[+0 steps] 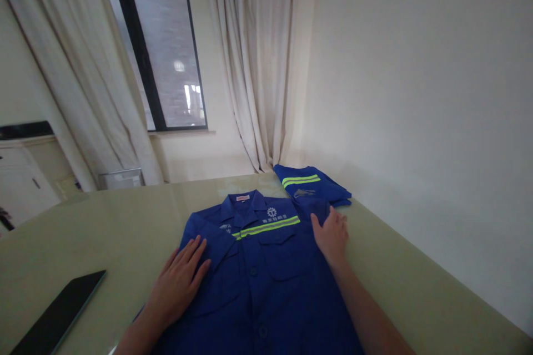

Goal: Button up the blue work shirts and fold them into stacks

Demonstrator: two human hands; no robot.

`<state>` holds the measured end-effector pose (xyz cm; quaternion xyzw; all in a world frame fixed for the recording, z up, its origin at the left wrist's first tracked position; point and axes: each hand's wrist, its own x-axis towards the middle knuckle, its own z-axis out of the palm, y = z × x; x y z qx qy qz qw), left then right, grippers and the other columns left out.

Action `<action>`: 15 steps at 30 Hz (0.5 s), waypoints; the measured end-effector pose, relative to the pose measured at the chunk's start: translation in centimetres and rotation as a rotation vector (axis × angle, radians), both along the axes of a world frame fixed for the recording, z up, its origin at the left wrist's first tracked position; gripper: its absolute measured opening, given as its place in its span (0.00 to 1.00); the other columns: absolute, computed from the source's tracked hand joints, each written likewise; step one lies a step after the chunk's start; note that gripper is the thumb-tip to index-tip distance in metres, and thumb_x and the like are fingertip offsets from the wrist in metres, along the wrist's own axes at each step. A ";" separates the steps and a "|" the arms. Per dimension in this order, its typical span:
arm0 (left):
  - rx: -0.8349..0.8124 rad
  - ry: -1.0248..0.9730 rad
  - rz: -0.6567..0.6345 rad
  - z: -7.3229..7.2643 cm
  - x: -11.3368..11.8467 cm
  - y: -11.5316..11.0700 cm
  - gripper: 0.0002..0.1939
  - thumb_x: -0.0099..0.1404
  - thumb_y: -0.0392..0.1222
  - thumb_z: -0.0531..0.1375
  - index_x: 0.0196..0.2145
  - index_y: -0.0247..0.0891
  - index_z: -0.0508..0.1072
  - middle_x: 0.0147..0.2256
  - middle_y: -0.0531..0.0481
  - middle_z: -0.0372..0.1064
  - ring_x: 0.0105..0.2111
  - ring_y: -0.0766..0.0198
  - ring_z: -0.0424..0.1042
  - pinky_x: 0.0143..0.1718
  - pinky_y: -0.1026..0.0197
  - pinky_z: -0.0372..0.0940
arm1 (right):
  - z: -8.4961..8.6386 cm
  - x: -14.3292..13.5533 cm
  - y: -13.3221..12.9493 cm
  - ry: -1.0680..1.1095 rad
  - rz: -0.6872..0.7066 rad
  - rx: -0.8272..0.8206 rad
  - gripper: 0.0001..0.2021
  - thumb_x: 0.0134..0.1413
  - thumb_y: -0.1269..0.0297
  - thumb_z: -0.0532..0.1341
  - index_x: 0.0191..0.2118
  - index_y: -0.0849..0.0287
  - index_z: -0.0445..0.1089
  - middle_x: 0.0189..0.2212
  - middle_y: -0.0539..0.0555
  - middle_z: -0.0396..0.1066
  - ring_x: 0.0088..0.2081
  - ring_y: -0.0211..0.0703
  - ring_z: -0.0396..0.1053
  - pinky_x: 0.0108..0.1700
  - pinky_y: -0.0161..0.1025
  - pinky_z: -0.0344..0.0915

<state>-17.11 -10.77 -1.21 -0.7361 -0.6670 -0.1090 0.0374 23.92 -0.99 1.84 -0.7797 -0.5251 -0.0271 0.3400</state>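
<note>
A blue work shirt (277, 288) lies front side up on the table, its collar pointing away from me. It has a yellow-green reflective strip, a white gear logo and a chest pocket. My left hand (179, 277) rests flat on the shirt's left side, fingers stretched out over the cloth, where a sleeve appears turned inward across the chest. At the right shoulder, my right hand (332, 233) has its fingers curled round the sleeve cloth, thumb on the chest side. The hand partly hides that sleeve. The shirt's lower end runs out of view.
Just beyond the right shoulder sits a folded blue garment (312, 184) with a matching strip. A dark flat tablet-like object (58, 313) lies at the left on the pale green table (125, 233). A white wall (416, 122) borders the table's right side; curtains (254, 66) and a window (166, 39) stand behind.
</note>
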 end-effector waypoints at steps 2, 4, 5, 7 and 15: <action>-0.002 0.027 -0.014 -0.3 0.4 0.0 0.33 0.73 0.60 0.45 0.69 0.42 0.59 0.70 0.48 0.51 0.70 0.52 0.53 0.71 0.43 0.46 | -0.2 1.9 0.1 -0.025 -0.046 -0.089 0.38 0.63 0.47 0.53 0.67 0.76 0.55 0.58 0.82 0.65 0.64 0.74 0.59 0.61 0.62 0.56; 0.015 0.038 -0.025 -0.6 0.8 0.0 0.35 0.72 0.60 0.46 0.69 0.40 0.58 0.70 0.45 0.51 0.69 0.51 0.54 0.70 0.42 0.48 | -0.6 3.0 0.4 -0.032 -0.037 -0.156 0.36 0.62 0.47 0.56 0.65 0.73 0.59 0.53 0.80 0.70 0.58 0.73 0.66 0.57 0.61 0.60; 0.033 0.036 -0.031 -0.8 0.9 0.1 0.35 0.73 0.60 0.47 0.70 0.40 0.57 0.70 0.45 0.51 0.69 0.50 0.54 0.70 0.42 0.49 | -0.8 3.3 0.5 -0.026 -0.018 -0.173 0.34 0.61 0.49 0.58 0.64 0.71 0.60 0.52 0.77 0.71 0.56 0.71 0.69 0.55 0.58 0.62; 0.050 0.020 -0.050 -1.0 0.9 0.2 0.33 0.73 0.59 0.47 0.69 0.41 0.59 0.69 0.45 0.53 0.69 0.50 0.55 0.69 0.43 0.51 | -1.1 3.5 1.0 -0.005 0.040 -0.170 0.31 0.58 0.54 0.60 0.63 0.65 0.61 0.53 0.72 0.72 0.54 0.65 0.71 0.53 0.53 0.65; 0.095 0.009 -0.083 -1.4 0.5 0.5 0.32 0.73 0.59 0.48 0.66 0.40 0.64 0.67 0.43 0.59 0.67 0.48 0.59 0.67 0.41 0.57 | -1.6 3.9 2.7 0.144 0.165 0.082 0.23 0.55 0.69 0.55 0.57 0.64 0.67 0.41 0.59 0.75 0.45 0.51 0.74 0.52 0.42 0.66</action>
